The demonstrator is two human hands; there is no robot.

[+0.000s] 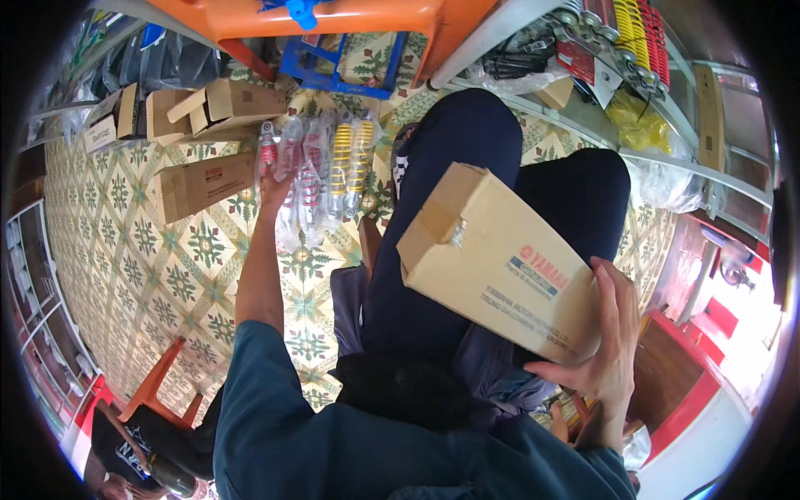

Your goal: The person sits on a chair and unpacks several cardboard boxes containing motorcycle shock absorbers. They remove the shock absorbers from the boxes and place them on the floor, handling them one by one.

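Patterned tiled floor (150,275), green and cream: several wrapped shock absorbers (321,171), with red, white and yellow springs in clear plastic, are laid side by side near its far edge. To their left, a long closed cardboard carton (200,185) is set on the tiles, and behind it a cluster of opened cartons (218,110) is stacked against the far-left corner. An orange plastic stool (333,17) and a blue frame (342,71) are stood beyond the absorbers. A metal shelf (667,158) along the right edge is loaded with further coil springs (629,37) and yellow bags. The lap, in dark trousers (450,217), is placed between the hands and blocks the floor below it. The left hand (273,190) is stretched far forward, arm straight, its fingers laid on the red-sprung absorber; whether a grasp is closed cannot be told. A brown cardboard box (500,258) is rested tilted on the right thigh, and is steadied by the right hand (604,333), fingers spread flat against its near end.
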